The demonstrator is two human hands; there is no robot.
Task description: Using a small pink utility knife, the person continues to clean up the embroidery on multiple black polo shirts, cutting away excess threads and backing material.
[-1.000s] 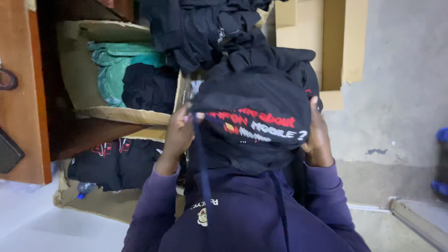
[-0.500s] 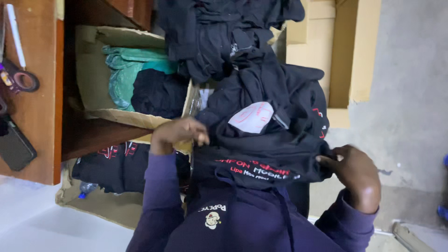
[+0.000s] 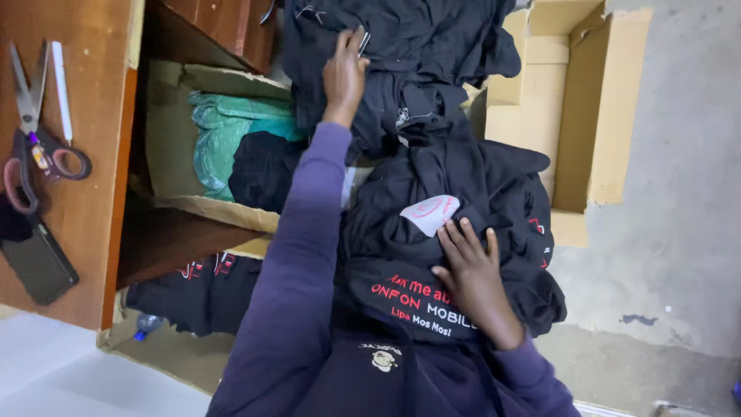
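Your right hand (image 3: 472, 282) lies flat, fingers spread, on the folded black cotton T-shirt with red and white print (image 3: 432, 270) that rests against your lap; it presses and grips nothing. Your left hand (image 3: 343, 73) reaches up to the heap of loose black garments (image 3: 401, 54) at the top of the view; its fingers are bent onto the cloth, though whether they pinch a fold I cannot tell.

Judge the folded shirt as light, soft and limp; it will sag and unfold if you lift it by one corner, so take it at both side edges of the fold, or slide a flat palm under it. A small white paper label with red marks (image 3: 431, 212) sits on its upper part, just beyond your right fingertips; it looks loose and may slip off. The cloth should give plenty of friction; nothing here is fragile.

Below the heap, an open brown cardboard box (image 3: 174, 116) holds a green bundle (image 3: 224, 131) and more dark cloth; another open cardboard box (image 3: 594, 100) stands to the right on the grey concrete floor (image 3: 679, 193). At the left, a brown wooden desk (image 3: 85, 93) carries red-handled scissors (image 3: 35, 147) near its left edge, a white pen (image 3: 62, 89) beside them, and a dark phone (image 3: 37, 266) by its near corner. Room is tight; cloth crowds both hands.
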